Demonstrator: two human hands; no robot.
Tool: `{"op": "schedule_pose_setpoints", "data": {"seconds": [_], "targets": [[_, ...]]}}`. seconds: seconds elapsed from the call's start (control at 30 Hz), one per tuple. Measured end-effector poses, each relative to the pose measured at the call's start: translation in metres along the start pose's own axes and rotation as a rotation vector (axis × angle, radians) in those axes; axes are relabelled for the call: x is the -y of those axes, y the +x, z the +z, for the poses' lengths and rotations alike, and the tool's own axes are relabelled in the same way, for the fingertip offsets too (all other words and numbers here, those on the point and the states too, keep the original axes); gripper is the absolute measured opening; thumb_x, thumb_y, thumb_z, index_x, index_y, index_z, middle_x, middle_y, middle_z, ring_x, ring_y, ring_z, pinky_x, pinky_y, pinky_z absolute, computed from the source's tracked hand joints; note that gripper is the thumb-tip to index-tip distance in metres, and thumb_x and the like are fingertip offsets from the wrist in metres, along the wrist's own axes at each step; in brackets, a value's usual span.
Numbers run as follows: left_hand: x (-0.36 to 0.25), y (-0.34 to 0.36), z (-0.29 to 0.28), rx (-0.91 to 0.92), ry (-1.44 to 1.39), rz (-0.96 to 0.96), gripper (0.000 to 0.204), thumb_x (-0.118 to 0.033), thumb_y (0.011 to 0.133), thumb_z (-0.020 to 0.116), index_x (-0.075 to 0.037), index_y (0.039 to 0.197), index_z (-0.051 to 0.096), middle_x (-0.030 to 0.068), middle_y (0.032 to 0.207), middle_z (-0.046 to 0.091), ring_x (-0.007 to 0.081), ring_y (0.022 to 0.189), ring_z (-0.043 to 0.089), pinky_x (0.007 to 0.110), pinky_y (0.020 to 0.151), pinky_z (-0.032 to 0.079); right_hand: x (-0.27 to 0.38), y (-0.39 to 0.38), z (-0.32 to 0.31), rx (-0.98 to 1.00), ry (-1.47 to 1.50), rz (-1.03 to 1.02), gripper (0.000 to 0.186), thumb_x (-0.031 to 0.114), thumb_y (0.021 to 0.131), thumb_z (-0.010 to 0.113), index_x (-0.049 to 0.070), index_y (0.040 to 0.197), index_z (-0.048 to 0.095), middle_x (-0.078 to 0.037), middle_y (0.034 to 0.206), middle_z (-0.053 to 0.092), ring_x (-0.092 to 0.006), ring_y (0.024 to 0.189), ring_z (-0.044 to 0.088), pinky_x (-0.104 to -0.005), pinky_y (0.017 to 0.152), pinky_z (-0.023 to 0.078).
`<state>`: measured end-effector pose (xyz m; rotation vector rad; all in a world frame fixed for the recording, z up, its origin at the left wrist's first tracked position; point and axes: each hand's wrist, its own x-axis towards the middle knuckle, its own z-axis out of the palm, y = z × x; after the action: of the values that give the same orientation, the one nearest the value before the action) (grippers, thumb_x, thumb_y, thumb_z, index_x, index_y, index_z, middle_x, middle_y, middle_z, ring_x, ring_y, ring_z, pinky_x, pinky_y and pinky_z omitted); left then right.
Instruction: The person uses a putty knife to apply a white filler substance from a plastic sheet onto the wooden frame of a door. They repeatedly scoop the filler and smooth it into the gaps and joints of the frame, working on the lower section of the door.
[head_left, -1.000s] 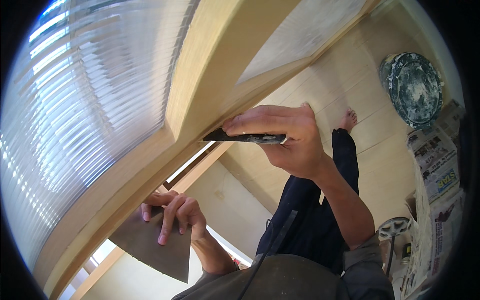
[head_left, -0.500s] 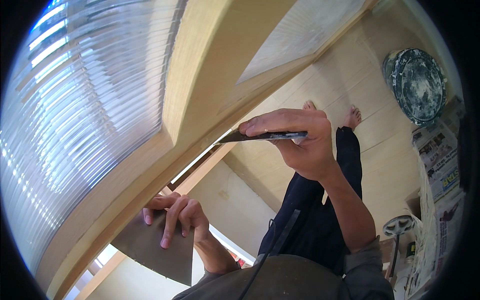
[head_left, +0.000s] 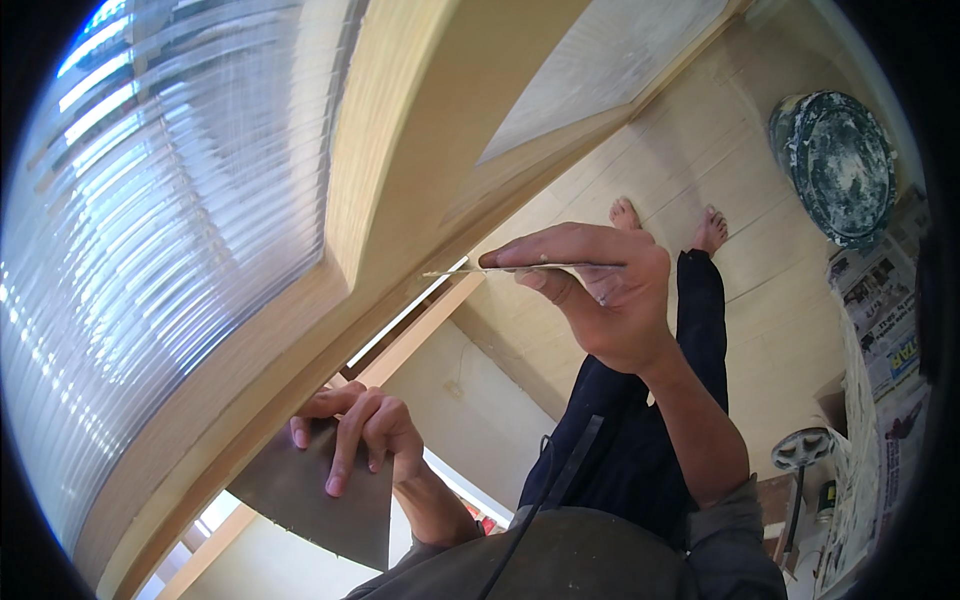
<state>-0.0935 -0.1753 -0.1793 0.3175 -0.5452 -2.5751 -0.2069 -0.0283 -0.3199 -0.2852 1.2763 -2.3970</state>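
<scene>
My right hand point(head_left: 600, 300) grips a thin flat metal blade point(head_left: 470, 270), seen edge-on, with its tip against the edge of a pale wooden door frame point(head_left: 420, 160). My left hand point(head_left: 360, 435) is lower down, fingers spread over a wide grey scraper plate point(head_left: 310, 500) held against the frame's lower edge. A ribbed glass pane point(head_left: 160, 250) fills the frame to the left. My dark trousers and bare feet point(head_left: 665, 225) show below the right hand.
A paint-spattered round bucket point(head_left: 835, 165) stands on the pale plank floor point(head_left: 720, 130) at the upper right. Newspaper sheets point(head_left: 885, 310) lie along the right edge. A small round tool on a stand point(head_left: 800, 450) sits at the lower right.
My right hand has slid the blade rightwards along the frame's edge, and the blade now shows edge-on. My left hand with the plate stays in about the same place.
</scene>
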Motion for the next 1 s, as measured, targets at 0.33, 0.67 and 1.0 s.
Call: {"op": "schedule_pose_setpoints", "data": {"seconds": [0.33,0.67,1.0], "targets": [[-0.001,-0.040,-0.037,-0.212,0.394,-0.240,0.020,-0.028,0.103,0.037,-0.014,0.093,0.047,0.0077,0.111,0.068,0.0108,0.061,0.061,0.023,0.048,0.038,0.018,-0.034,-0.014,-0.097,0.390,0.166,0.021,-0.009,0.084,0.064,-0.009,0.106,0.063,-0.017,0.102,0.067,-0.0194,0.092,0.066,-0.0295,0.085,0.054],[0.010,-0.071,-0.022,-0.526,0.857,-0.357,0.029,-0.035,0.102,0.040,-0.008,0.100,0.049,0.0066,0.081,0.066,0.0121,0.054,0.056,0.024,0.047,0.044,0.098,-0.081,-0.048,0.067,-0.083,-0.149,0.030,-0.016,0.063,0.057,-0.008,0.091,0.065,-0.025,0.090,0.068,-0.0350,0.082,0.070,-0.0391,0.072,0.058],[0.019,-0.076,0.015,-0.423,1.317,-0.510,0.037,-0.028,0.101,0.048,0.004,0.114,0.060,0.0032,0.095,0.066,0.0054,0.081,0.058,0.020,0.073,0.046,0.140,-0.109,-0.040,0.366,-0.647,-0.241,0.016,0.005,0.072,0.072,-0.002,0.085,0.064,-0.014,0.080,0.069,-0.0304,0.073,0.070,-0.0363,0.065,0.060]]}}
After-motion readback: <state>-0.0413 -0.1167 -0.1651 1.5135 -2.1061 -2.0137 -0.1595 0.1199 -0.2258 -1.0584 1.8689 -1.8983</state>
